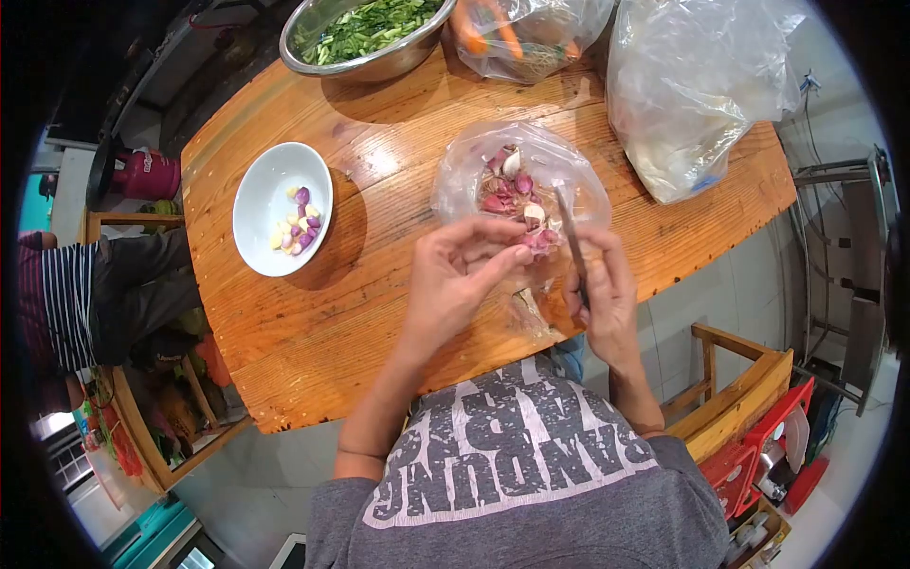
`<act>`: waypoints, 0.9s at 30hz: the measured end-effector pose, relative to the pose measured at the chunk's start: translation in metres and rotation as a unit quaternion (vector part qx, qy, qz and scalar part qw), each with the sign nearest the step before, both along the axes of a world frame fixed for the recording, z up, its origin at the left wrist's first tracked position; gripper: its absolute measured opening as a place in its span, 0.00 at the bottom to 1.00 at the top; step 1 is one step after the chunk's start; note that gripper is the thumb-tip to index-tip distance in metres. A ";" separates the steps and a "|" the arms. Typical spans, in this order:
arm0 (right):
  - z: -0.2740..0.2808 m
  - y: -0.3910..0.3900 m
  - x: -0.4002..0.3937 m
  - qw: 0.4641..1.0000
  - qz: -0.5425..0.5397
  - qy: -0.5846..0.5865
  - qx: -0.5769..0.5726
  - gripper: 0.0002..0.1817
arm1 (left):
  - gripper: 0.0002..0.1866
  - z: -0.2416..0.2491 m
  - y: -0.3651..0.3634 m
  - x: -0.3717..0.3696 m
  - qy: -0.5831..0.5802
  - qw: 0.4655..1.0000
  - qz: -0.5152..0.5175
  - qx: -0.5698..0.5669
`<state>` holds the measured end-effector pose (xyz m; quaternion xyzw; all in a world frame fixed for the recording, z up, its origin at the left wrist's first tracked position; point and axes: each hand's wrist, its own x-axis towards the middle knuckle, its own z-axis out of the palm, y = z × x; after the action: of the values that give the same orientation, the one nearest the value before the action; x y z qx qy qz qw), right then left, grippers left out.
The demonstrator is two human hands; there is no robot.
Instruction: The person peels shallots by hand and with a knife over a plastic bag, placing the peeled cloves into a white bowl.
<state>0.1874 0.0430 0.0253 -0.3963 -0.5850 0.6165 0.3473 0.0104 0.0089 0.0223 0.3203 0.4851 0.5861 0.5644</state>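
Observation:
My left hand [462,272] pinches a small pink shallot [538,243] between thumb and fingertips. My right hand [604,294] grips a small knife [571,243], its blade pointing up beside the shallot. Both hands hover over a clear plastic bag [474,171] lying open on the wooden table [379,313], with shallots and garlic cloves [510,185] inside. To the left stands a white bowl [265,194] holding several peeled shallots and garlic cloves [298,226].
A steel bowl of chopped greens [365,36] sits at the far edge. Beside it lie a bag with carrots [526,33] and a large clear bag [697,85]. Another person in a striped shirt [66,303] sits at left. A wooden chair [735,389] is at right.

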 end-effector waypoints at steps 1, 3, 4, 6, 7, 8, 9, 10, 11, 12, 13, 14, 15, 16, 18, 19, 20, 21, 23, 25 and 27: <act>-0.003 -0.003 0.001 1.000 0.016 -0.020 -0.006 0.19 | 0.10 -0.004 -0.006 0.003 -0.033 0.999 0.013 -0.005; -0.012 -0.008 0.001 0.999 0.037 -0.023 0.008 0.18 | 0.10 -0.012 -0.011 0.006 -0.067 0.997 0.041 -0.007; -0.014 -0.010 0.001 0.998 0.049 -0.025 0.016 0.18 | 0.10 -0.017 -0.013 0.008 -0.067 0.996 0.055 -0.004; -0.013 -0.013 -0.005 0.998 0.034 -0.034 0.027 0.18 | 0.09 -0.024 -0.014 0.008 -0.075 0.995 0.070 0.004; -0.012 -0.014 -0.008 0.998 0.027 -0.038 0.034 0.19 | 0.09 -0.026 -0.015 0.007 -0.083 0.994 0.070 0.008; -0.015 -0.015 -0.011 0.997 0.016 -0.035 0.069 0.19 | 0.08 -0.028 -0.016 0.006 -0.091 0.993 0.070 0.012; -0.021 -0.016 -0.015 0.994 0.006 -0.030 0.104 0.19 | 0.07 -0.029 -0.015 0.004 -0.091 0.994 0.062 0.005; -0.022 -0.015 -0.015 0.993 0.012 -0.038 0.112 0.20 | 0.07 -0.030 -0.015 0.002 -0.090 0.994 0.054 -0.002; -0.023 -0.014 -0.016 0.992 0.018 -0.045 0.120 0.20 | 0.06 -0.031 -0.014 0.001 -0.091 0.995 0.046 -0.010; -0.020 -0.013 -0.013 0.992 0.038 -0.064 0.100 0.20 | 0.05 -0.033 -0.015 0.000 -0.094 0.995 0.041 -0.004; -0.017 -0.012 -0.012 0.992 0.052 -0.080 0.088 0.20 | 0.05 -0.034 -0.016 -0.001 -0.098 0.995 0.035 0.001; -0.013 -0.011 -0.011 0.990 0.066 -0.096 0.075 0.20 | 0.04 -0.034 -0.016 -0.001 -0.102 0.994 0.029 0.007; -0.008 -0.010 -0.011 0.989 0.074 -0.108 0.070 0.20 | 0.04 -0.034 -0.015 -0.001 -0.099 0.995 0.031 0.006; -0.005 -0.010 -0.011 0.987 0.083 -0.120 0.065 0.20 | 0.04 -0.032 -0.014 0.000 -0.097 0.995 0.033 0.004; -0.008 -0.010 -0.011 0.989 0.088 -0.108 0.057 0.19 | 0.04 -0.029 -0.013 0.001 -0.098 0.995 0.037 0.001; -0.009 -0.009 -0.011 0.989 0.091 -0.103 0.053 0.19 | 0.03 -0.028 -0.013 0.002 -0.100 0.994 0.039 0.001; -0.011 -0.009 -0.011 0.989 0.089 -0.099 0.057 0.18 | 0.03 -0.027 -0.013 0.002 -0.102 0.994 0.042 0.001; -0.012 -0.009 -0.010 0.990 0.088 -0.094 0.060 0.18 | 0.03 -0.028 -0.013 0.002 -0.099 0.994 0.041 0.006; -0.012 -0.008 -0.010 0.992 0.091 -0.076 0.052 0.17 | 0.03 -0.029 -0.013 0.003 -0.092 0.995 0.037 0.018; -0.010 -0.007 -0.009 0.993 0.103 -0.060 0.022 0.17 | 0.03 -0.031 -0.014 0.003 -0.088 0.995 0.035 0.025; -0.008 -0.004 -0.006 0.990 0.123 -0.066 -0.015 0.17 | 0.03 -0.032 -0.014 0.004 -0.084 0.996 0.035 0.027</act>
<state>0.1819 0.0385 0.0175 -0.3659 -0.6418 0.6358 0.2236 0.0139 -0.0053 -0.0097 0.2679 0.4314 0.6430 0.5733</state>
